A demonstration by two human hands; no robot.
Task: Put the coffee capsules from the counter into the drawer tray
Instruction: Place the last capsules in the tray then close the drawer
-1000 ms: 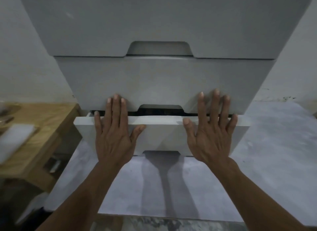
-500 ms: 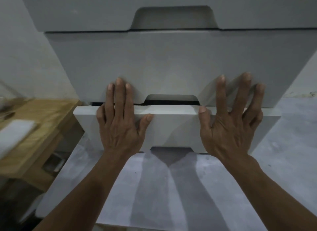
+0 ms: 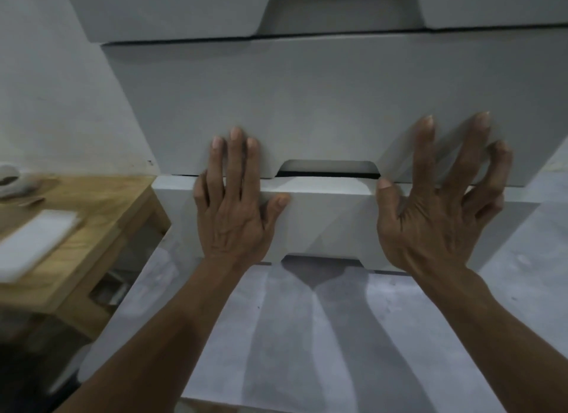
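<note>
— Pushed further in since half a second ago: bottom drawer (image 3: 325, 216), now nearly flush with the white drawer unit (image 3: 338, 99), only a thin dark gap left at the notch along its top edge. Closer to the unit too, the camera.

— And the grip?

— Left hand (image 3: 233, 210) flat on the bottom drawer's front, left of its middle notch, fingers straight and together, tips reaching up onto the drawer above. Right hand (image 3: 436, 216) to the right of that notch, fingers spread and slightly bent, lifted a shade compared with before; touching the panel or just off it, cannot tell. Nothing held in either.

— Coffee capsules? Tray?

— Not visible anywhere; presumably nothing to report there, drawer interior hidden behind its front.

— Around the bottom drawer?

— Below it, a pale grey floor (image 3: 307, 336) crossed by two arm shadows. Left of it, a wooden tabletop (image 3: 92, 228) carrying a blurred white slab (image 3: 33, 243). Behind that, a plain white wall (image 3: 61, 90).
</note>
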